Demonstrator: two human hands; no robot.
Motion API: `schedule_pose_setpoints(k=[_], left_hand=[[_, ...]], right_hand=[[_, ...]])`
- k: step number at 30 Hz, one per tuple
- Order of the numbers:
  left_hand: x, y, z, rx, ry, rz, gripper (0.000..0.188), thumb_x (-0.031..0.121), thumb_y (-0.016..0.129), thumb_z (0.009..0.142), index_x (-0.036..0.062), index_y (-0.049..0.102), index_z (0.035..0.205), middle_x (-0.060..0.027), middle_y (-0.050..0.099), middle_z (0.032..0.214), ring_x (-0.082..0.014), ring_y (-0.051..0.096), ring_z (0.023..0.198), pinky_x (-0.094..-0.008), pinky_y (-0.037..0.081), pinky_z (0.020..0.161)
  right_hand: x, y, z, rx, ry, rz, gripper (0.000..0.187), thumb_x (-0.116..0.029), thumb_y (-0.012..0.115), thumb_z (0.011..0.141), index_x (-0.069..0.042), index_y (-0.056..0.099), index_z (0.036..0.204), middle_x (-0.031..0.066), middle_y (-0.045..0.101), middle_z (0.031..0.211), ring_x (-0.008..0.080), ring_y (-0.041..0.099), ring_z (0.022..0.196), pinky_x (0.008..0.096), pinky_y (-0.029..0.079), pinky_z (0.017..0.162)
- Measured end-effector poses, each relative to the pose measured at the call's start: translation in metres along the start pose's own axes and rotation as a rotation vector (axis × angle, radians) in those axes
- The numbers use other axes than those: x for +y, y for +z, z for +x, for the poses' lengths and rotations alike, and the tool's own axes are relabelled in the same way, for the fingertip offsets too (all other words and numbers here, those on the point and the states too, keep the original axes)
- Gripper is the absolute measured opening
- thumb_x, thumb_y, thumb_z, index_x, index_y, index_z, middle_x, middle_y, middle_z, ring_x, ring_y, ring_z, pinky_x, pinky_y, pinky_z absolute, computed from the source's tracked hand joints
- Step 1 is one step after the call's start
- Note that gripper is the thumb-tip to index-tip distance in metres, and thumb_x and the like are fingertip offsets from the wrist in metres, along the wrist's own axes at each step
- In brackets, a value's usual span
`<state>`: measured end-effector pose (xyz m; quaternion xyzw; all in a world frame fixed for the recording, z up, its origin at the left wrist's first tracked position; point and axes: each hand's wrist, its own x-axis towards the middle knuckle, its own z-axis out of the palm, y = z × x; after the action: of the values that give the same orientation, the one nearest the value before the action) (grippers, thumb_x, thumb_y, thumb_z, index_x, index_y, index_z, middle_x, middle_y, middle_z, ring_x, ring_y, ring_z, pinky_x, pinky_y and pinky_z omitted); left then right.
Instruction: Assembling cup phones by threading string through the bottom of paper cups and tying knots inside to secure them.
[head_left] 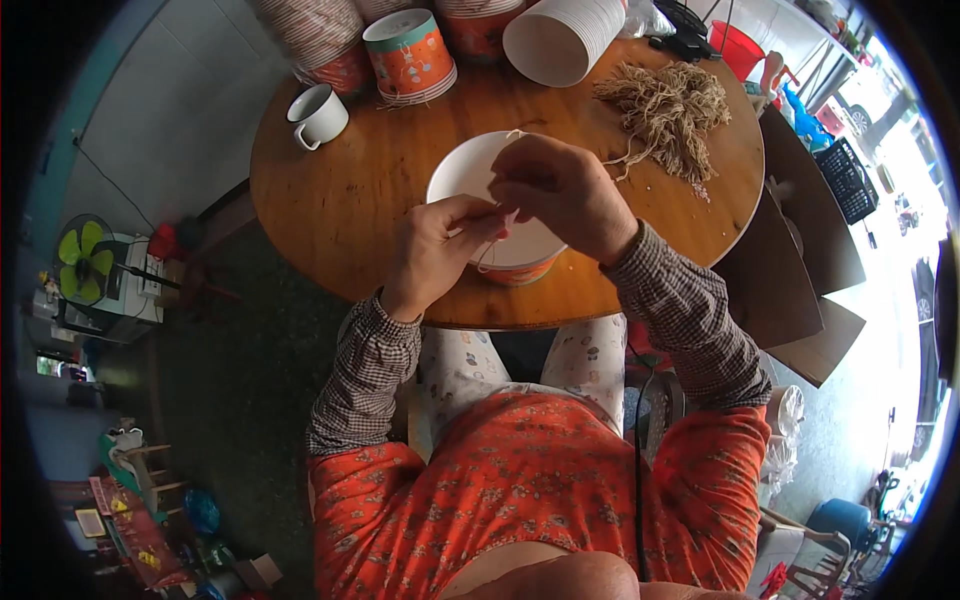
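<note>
A round paper tub point(455, 180) stands at the table's near side, white inside and orange on its outer wall. My left hand point(430, 250) is over its left rim, thumb and forefinger pinched on a thin beige string point(487, 262) that loops down at the near rim. Over the tub's right side is my right hand point(570, 195), its fingers curled closed and meeting the left fingertips. A bit of string also shows at its knuckles by the far rim. The exact spot where the fingers meet is partly hidden.
On the round wooden table point(350, 220) lies a heap of beige strings point(675, 115) at the right. Stacks of orange paper tubs point(410, 60) and a tipped white stack point(560, 40) line the far edge. A white enamel mug point(320, 118) stands left; cardboard boxes point(770, 260) flank the right.
</note>
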<state>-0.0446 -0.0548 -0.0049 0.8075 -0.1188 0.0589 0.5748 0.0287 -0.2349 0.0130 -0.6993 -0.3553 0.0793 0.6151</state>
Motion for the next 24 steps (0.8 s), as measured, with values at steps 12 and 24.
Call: schedule_pose_setpoints(k=[12, 24], left_hand=[[-0.012, -0.004, -0.002, 0.231, 0.077, -0.096, 0.016, 0.01, 0.062, 0.092, -0.0041, 0.066, 0.1, -0.0037, 0.068, 0.084, -0.0074, 0.063, 0.076, -0.0206, 0.051, 0.069], [-0.009, -0.016, 0.001, 0.192, -0.109, -0.208, 0.023, 0.02, 0.062, 0.093, -0.0012, 0.062, 0.102, -0.003, 0.064, 0.081, -0.0057, 0.057, 0.065, -0.0207, 0.047, 0.06]], right_hand=[[0.006, -0.004, 0.016, -0.609, 0.139, -0.329, 0.031, -0.008, 0.068, 0.076, -0.005, 0.062, 0.106, 0.0104, 0.068, 0.098, 0.0218, 0.066, 0.089, 0.034, 0.052, 0.078], [-0.028, -0.011, -0.019, -0.182, -0.221, -0.931, 0.006, -0.006, 0.055, 0.082, -0.004, 0.057, 0.088, 0.0116, 0.061, 0.092, 0.0342, 0.062, 0.078, 0.0416, 0.051, 0.066]])
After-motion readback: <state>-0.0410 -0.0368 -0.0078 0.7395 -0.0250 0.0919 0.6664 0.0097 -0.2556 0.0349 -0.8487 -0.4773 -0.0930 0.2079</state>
